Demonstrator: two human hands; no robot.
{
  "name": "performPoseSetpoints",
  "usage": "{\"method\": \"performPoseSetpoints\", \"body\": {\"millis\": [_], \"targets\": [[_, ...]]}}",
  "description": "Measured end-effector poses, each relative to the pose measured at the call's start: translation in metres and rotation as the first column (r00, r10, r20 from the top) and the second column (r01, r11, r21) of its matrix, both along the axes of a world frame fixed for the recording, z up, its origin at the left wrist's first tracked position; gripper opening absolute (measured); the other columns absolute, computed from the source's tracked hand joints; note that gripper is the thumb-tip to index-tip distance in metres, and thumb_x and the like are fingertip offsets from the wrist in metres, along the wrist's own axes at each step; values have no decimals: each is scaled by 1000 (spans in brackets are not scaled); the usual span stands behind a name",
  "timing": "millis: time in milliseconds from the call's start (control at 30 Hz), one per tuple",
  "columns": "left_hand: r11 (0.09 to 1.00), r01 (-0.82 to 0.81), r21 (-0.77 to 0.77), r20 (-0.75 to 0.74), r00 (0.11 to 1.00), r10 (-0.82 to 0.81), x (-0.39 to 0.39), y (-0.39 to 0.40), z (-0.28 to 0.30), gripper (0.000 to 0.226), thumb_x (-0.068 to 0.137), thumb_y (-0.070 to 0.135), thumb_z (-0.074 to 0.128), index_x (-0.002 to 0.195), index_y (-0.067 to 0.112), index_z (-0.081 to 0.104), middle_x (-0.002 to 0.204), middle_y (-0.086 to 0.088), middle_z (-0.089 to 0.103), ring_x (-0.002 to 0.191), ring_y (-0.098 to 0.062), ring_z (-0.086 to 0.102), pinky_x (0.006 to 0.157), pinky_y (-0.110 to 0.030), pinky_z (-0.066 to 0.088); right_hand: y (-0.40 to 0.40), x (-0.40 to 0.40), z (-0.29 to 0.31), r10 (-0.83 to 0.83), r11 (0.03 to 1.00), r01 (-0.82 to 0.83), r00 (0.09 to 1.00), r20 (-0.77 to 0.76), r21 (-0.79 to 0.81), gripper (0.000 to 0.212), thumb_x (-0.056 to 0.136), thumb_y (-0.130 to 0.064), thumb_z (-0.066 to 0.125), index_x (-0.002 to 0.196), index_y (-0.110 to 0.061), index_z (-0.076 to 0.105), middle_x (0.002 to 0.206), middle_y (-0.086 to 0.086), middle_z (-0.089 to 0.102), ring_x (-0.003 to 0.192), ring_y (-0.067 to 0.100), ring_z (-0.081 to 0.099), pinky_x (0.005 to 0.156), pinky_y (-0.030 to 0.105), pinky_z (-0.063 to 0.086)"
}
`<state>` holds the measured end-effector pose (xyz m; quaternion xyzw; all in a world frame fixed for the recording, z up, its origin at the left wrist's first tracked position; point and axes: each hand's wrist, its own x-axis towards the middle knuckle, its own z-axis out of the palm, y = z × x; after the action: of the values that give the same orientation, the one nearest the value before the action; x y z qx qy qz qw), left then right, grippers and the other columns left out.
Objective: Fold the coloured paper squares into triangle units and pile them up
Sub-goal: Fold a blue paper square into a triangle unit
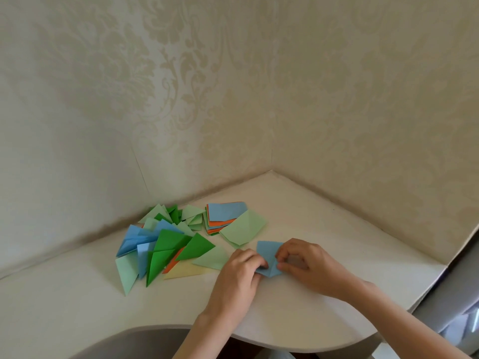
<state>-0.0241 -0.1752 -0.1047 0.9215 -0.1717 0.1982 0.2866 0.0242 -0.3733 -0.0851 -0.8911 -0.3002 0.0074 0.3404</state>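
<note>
- The landmark here is the stack of flat coloured paper squares, light blue on top with orange and green edges showing beneath, lying on the cream tabletop close to the corner where the two patterned walls meet.
- A pale green paper sheet with a crease down its middle leans over the near right edge of that stack, partly covering it.
- Left of the stack, and running towards the person, lies a loose pile of folded paper triangles: dark green, pale green, light blue, one orange and one pale yellow, overlapping each other at many angles.
- Nearer the person than the stack, and a little to its right, sits the light blue paper piece being folded, partly creased, with its far corner free and its near part under the fingers.
- The left hand lies on the tabletop at the blue piece's left side, fingers curled, with the fingertips pinching the paper's left edge.
- The right hand comes in from the right, fingers bent, thumb and forefinger nipping the blue piece at its right edge just beside the left hand's fingertips.
- Both forearms reach in from the lower edge of the view, over the rounded near edge of the tabletop.
- Beyond the tabletop's right end, well apart from the stack, a grey surface shows, too blurred to tell what it is.
</note>
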Motion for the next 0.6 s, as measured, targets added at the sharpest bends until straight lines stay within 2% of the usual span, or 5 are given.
{"method": "performPoseSetpoints", "body": {"millis": [100, 200, 267, 400, 600], "targets": [[1000, -6, -1, 15, 1000, 6, -1, -3, -1, 14, 75, 8, 60, 83, 17, 66, 85, 7, 61, 84, -10, 51, 72, -21, 41, -4, -2, -5, -35, 998, 31, 998, 60, 57, 12, 80, -28, 74, 91, -26, 67, 95, -16, 63, 91, -1, 58, 78, 7, 40], [999, -12, -37, 2, 1000, 12, 2, -3, -1, 3, 80, 17, 66, 80, 20, 66, 81, 11, 59, 81, -7, 51, 71, -20, 41, -10, -6, -8, 1, 999, -6, 992, 124, 37, 5, 83, -25, 69, 87, -25, 72, 102, -20, 61, 94, -3, 59, 83, 7, 41], [996, -43, -77, -23, 999, 41, 5, -4, -1, 5, 81, 19, 69, 83, 23, 67, 78, 13, 59, 77, -2, 49, 70, -15, 39, -11, -9, -11, 9, 1000, -10, 993, 117, 9, 13, 80, -30, 65, 89, -26, 73, 107, -21, 58, 98, -4, 58, 87, 10, 42], [974, -142, -175, -103, 987, 125, 10, -7, -3, 18, 81, 24, 71, 98, 26, 65, 73, 11, 54, 65, -4, 51, 63, -8, 36, -3, -9, -16, -82, 996, 86, 987, 135, -23, 34, 75, -56, 59, 88, -27, 71, 105, -20, 53, 93, -1, 56, 85, 16, 45], [958, -220, -183, -151, 969, 194, 19, -15, -11, 27, 83, 33, 69, 107, 26, 57, 80, 7, 53, 74, -7, 49, 64, -8, 34, 9, -2, -20, -198, 980, 200, 965, 175, 4, 20, 81, -43, 69, 77, -23, 70, 100, -16, 50, 91, 5, 51, 84, 23, 43]]}}
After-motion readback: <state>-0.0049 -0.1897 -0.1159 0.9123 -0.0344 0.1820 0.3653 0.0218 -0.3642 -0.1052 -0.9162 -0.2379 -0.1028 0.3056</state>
